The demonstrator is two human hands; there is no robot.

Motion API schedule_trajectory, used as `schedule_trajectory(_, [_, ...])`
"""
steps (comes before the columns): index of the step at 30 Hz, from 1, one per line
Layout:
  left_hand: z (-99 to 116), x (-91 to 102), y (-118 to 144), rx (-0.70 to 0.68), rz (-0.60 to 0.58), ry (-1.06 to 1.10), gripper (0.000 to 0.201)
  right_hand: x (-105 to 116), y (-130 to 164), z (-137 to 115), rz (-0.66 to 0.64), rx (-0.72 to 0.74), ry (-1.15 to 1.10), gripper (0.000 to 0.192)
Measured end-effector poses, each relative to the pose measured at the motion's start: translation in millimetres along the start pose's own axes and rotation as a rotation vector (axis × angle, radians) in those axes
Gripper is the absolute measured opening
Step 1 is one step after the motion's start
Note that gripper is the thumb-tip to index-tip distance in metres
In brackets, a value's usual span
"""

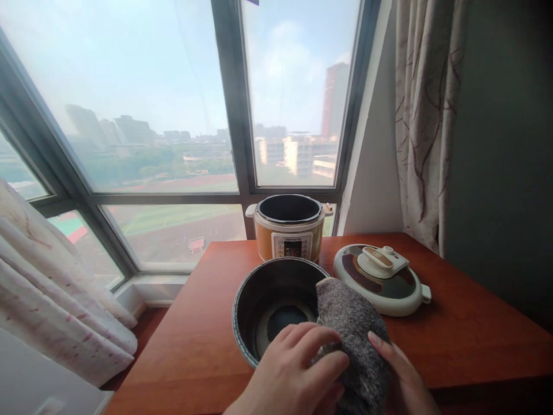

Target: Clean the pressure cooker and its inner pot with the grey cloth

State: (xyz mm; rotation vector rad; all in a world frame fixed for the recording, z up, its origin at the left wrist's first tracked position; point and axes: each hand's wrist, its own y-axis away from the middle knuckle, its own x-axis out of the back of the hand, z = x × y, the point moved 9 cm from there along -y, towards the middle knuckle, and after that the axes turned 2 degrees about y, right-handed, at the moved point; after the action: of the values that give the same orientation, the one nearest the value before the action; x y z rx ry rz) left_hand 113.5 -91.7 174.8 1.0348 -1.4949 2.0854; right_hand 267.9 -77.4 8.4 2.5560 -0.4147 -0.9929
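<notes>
Both hands are low in frame: the left hand (pixel 294 369) lies curled over a grey speckled cloth (pixel 356 340), fingers (pixel 319 340) bent and pressing down on it, while the right hand (pixel 401 380) cups the cloth's other side, fingers together. That cloth drapes across the rim of a dark round inner pot (pixel 270 305) on the reddish wooden tabletop (pixel 466 328). Behind stands an orange electric pressure cooker (pixel 290 230), open; its white-rimmed brown lid (pixel 382 279) rests just right of the pot.
</notes>
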Motion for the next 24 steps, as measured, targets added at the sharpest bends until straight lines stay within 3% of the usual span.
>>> schedule_trajectory(7, [18,-14.5,-13,-0.089,0.064,-0.218,0.016,-2,-7,0,-0.039,0.035,-0.010,0.043])
schedule_trajectory(10, [21,-11.1,-15,-0.111,0.088,-0.255,0.019,-7,-4,-5,-0.030,0.082,0.004,0.049])
schedule_trajectory(16, [30,7.0,-15,-0.162,0.241,-0.246,0.015,-15,9,-15,-0.024,0.126,0.039,0.050])
schedule_trajectory(21, [22,-1.4,-13,-0.069,0.196,-0.182,0.013,-11,5,-13,-0.008,0.113,0.037,0.045])
schedule_trajectory(24, [18,-12.8,-14,-0.043,0.082,-0.073,0.010,-10,2,-8,-0.011,0.061,0.004,0.042])
